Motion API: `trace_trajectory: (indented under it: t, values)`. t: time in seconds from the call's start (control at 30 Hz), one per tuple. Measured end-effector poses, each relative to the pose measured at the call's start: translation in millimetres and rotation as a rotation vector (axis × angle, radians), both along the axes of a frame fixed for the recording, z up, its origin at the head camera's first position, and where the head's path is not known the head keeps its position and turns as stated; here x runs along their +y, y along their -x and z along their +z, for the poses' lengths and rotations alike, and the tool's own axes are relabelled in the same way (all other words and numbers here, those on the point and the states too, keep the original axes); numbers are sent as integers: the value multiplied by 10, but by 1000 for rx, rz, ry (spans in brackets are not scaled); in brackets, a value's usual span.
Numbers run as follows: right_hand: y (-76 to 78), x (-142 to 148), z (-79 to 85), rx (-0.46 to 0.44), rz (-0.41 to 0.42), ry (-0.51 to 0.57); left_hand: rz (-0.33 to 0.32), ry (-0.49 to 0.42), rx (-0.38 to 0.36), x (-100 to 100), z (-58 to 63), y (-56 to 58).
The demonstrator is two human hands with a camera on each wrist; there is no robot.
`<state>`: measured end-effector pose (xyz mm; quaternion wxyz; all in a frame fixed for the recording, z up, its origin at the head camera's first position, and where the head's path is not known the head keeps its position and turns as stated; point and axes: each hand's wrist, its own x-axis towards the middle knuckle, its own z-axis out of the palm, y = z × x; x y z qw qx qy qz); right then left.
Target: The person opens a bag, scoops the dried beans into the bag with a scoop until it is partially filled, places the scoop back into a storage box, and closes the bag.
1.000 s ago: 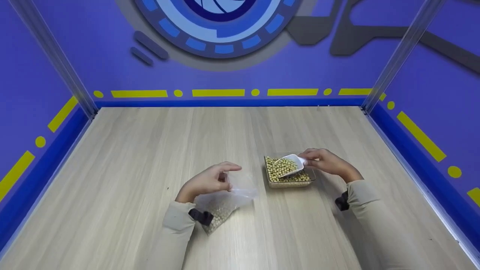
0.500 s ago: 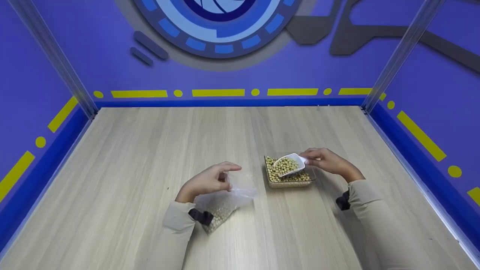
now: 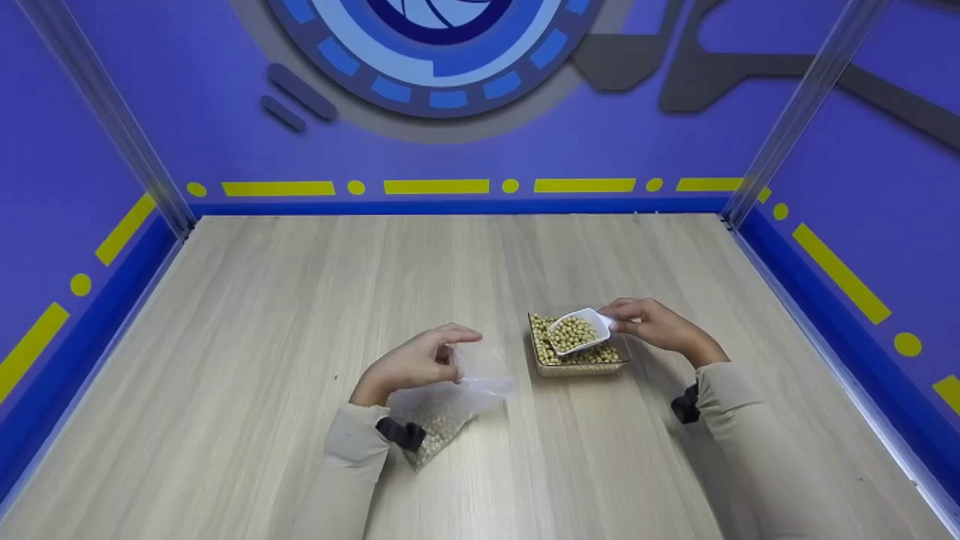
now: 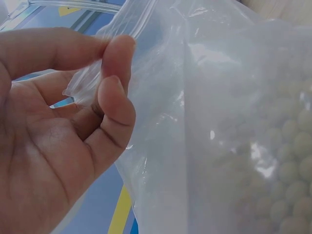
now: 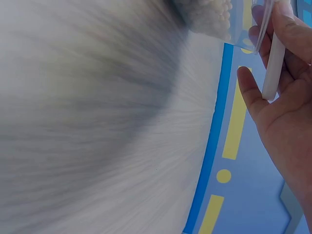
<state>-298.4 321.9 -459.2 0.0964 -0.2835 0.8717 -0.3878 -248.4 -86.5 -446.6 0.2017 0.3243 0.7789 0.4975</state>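
We see the left hand (image 3: 416, 364) pinching the upper edge of a clear zip bag (image 3: 480, 386), partly filled with round beans (image 4: 292, 168), at the tabletop's (image 3: 300, 315) near middle. Farther right, the right hand (image 3: 654, 325) grips a white scoop (image 3: 598, 322), loaded with yellow-green beans (image 3: 571, 331), above a bean-filled clear container (image 3: 589, 370).

So I'm in a walled booth here, a lab-style workstation by the look of it, with a blue-purple back panel (image 3: 540, 154) dead ahead of me and matching side panels (image 3: 900, 180) flanking left and right, meeting it at grey corner posts (image 3: 112, 112)! Look at that printing: a big round emblem (image 3: 405, 71) up top, yellow bars (image 3: 436, 187) and dots along the bottom, a wood-grain tabletop (image 3: 300, 300) filling the space between, and black cameras (image 3: 403, 435) at both my cuffs (image 3: 356, 431).
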Motion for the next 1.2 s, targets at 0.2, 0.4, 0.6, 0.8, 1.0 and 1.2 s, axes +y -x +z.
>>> trace_trajectory:
  t: [0.2, 0.4, 0.6, 0.8, 1.0, 1.2]
  values:
    - [3, 23, -47, 33, 24, 49, -5, -2, 1, -5, -11, 5]
    - [-8, 18, -46, -13, -4, 38, -3, -6, -9, -4, -25, 9]
    - [-13, 29, -61, -38, 9, 83, 4, -4, -14, -3, -31, 11]
    - [-16, 31, -78, -50, -45, 113, 6, 14, 5, 0, -10, 18]
    - [-19, 22, -59, -57, -95, 95, 4, 15, 12, -2, -4, 12]
    - [-22, 9, -5, -60, -88, 100, 3, 13, 18, -4, -30, 20]
